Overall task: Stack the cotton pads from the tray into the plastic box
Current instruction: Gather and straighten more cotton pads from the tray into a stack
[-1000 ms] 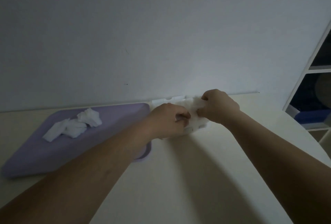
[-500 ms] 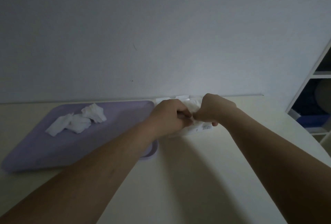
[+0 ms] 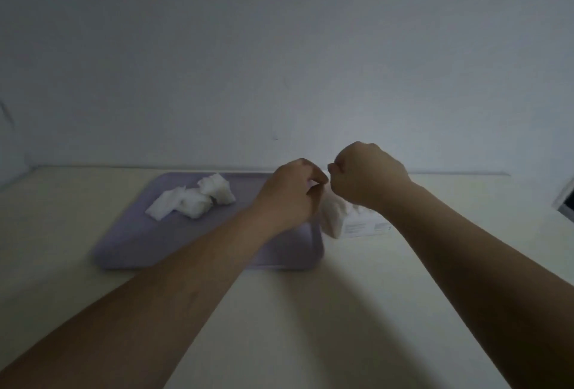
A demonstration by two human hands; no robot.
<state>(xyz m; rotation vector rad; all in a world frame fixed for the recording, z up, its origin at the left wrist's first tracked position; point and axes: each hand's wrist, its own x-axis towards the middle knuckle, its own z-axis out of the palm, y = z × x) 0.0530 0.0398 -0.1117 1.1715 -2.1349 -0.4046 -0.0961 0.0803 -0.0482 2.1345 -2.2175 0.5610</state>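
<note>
Both hands meet just above the plastic box (image 3: 366, 228), which sits on the surface (image 3: 310, 326) just beside the right edge of the lilac tray (image 3: 186, 242); the left hand (image 3: 292, 194) pinches the top of a white cotton pad (image 3: 334, 214) that hangs over the box's left end; the right hand (image 3: 369, 177) is curled close beside it, and I cannot tell whether it grips the pad too; a few crumpled pads (image 3: 192, 200) lie on the tray's far side, well apart from the hands; to my eye the pad should be drawn flat between both hands, lowered square into the box, and let go only once it lies level, since such soft stuff bunches easily.
</note>
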